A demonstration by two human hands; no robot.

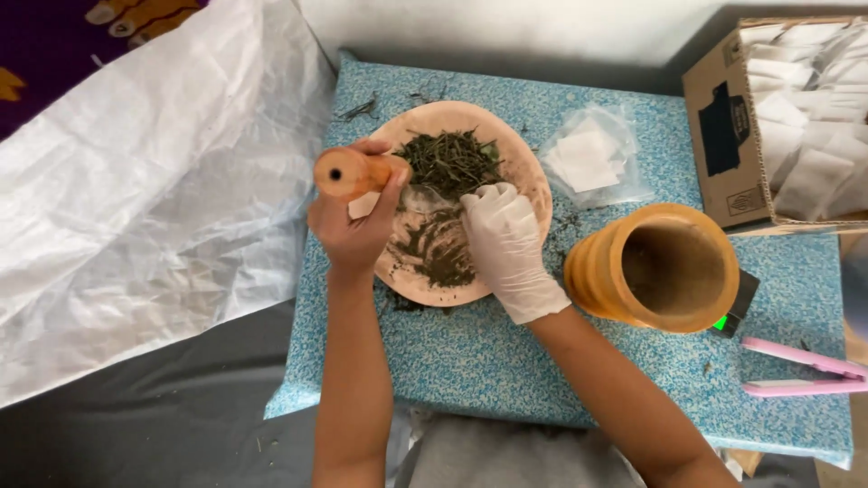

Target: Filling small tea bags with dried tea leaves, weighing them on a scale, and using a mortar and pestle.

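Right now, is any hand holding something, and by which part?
The left hand holds a wooden pestle, its grip around the shaft just below the top end. The gloved right hand holds nothing visible; it rests on the herbs in the plate.

Blue speckled surface on a dark grey floor; pale wall behind; white plastic sheeting at left; even, diffuse light.

- A small home workshop for hand-packing dried herbs is suggested, not a factory or a lab.
- A low table covered in blue speckled material is seen, set close to a plain wall.
- A cardboard box of small white sachets is placed at the far right.
- A wooden mortar and a plate of dried herbs are laid out.
- A white woven sack is spread at the left.
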